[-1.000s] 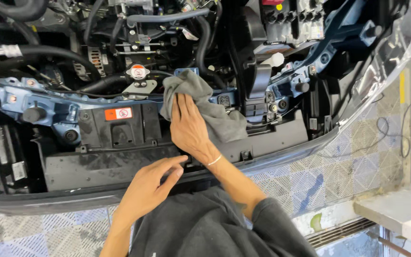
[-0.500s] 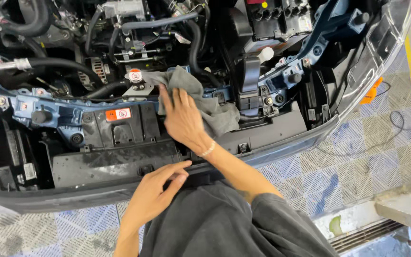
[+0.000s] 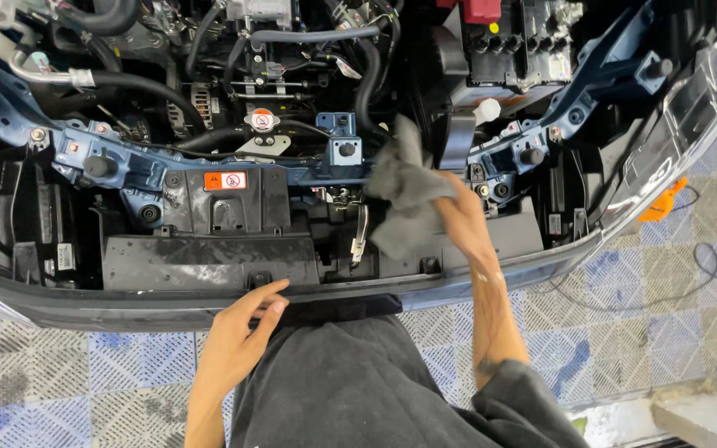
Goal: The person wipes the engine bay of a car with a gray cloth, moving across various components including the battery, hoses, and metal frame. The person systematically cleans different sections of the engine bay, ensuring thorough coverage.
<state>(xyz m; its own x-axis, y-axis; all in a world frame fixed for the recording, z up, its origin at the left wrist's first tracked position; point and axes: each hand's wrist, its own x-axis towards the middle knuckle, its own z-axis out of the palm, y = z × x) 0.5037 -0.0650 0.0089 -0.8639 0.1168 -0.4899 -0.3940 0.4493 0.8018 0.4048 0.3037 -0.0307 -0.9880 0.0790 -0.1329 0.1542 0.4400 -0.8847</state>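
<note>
Right hand (image 3: 458, 217) bunches a grey cloth (image 3: 404, 195) against the blue crossbar (image 3: 209, 162) of an open engine bay; soft, light and limp, it likely handles best gathered in a fist. Left hand (image 3: 238, 340) rests open on the bumper edge (image 3: 126, 309)

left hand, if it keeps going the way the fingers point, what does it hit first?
The left hand rests fingertips on the front bumper edge, pointing up-right into the bay. Going on, it would probably meet the black plastic cover first, though depth is unclear.

Dark grey shirt, short sleeves (fabric slightly creased); left hand (image 3: 238, 336), right hand (image 3: 458, 217) bare.
</note>
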